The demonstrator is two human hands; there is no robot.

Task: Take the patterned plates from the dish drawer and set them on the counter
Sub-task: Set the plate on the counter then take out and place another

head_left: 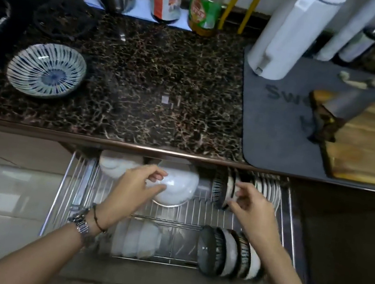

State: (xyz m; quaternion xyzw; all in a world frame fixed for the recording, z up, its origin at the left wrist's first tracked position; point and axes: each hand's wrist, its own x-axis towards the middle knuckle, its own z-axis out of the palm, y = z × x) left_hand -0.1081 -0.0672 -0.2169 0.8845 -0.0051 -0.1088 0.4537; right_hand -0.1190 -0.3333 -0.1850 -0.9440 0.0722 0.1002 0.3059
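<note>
Right hand (249, 205) pinching upright striped ceramic plate (219, 188) in wire drawer rack (194, 215).

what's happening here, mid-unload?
A person is pulling patterned plates from the open dish drawer. One patterned plate already sits on the counter. The right hand is closing on the racked plates standing on edge at the drawer's back right. The left hand hovers over a white bowl, not clearly gripping it.

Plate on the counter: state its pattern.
The plate has dark blue streaks radiating from a blue centre on white; the head view shows it.
</note>
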